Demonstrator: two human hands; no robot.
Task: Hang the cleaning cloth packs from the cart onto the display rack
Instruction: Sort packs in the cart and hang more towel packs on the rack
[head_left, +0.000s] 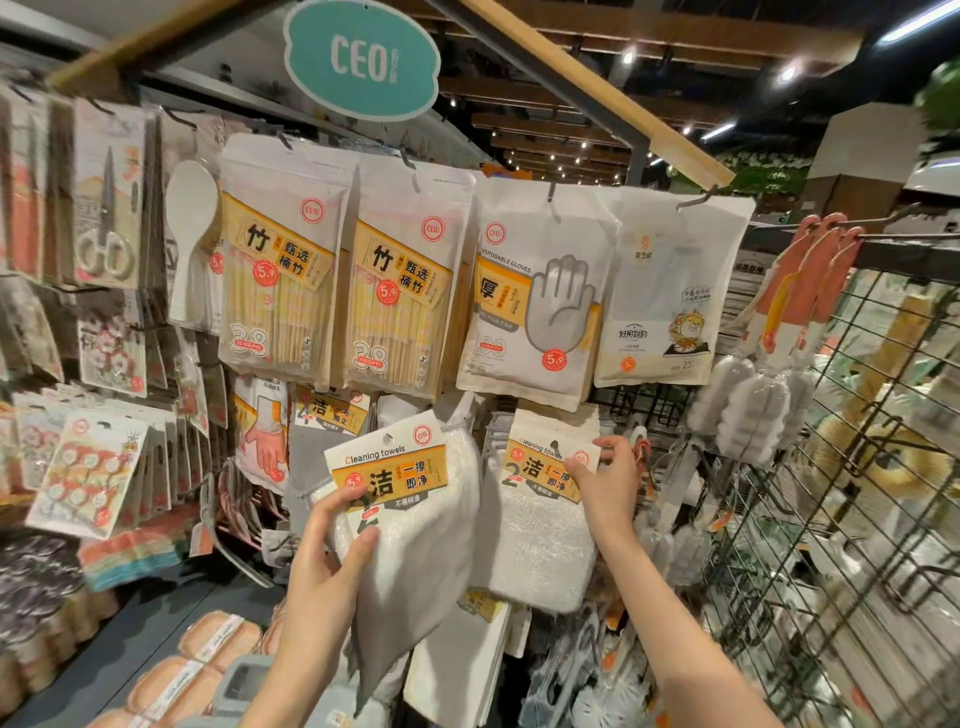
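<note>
White towel pack, gripped in our left hand, sits lower centre, left of the hung pack our right hand pinches.

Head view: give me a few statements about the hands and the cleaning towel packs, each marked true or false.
1. The left hand holds a cleaning towel pack. True.
2. The right hand is empty and hangs free. False: it pinches the card of the hanging towel pack.
3. The glove bag hangs above the towel packs. True.
4. The left hand's pack is already on a hook. False: it is held tilted in front of the rack.
</note>
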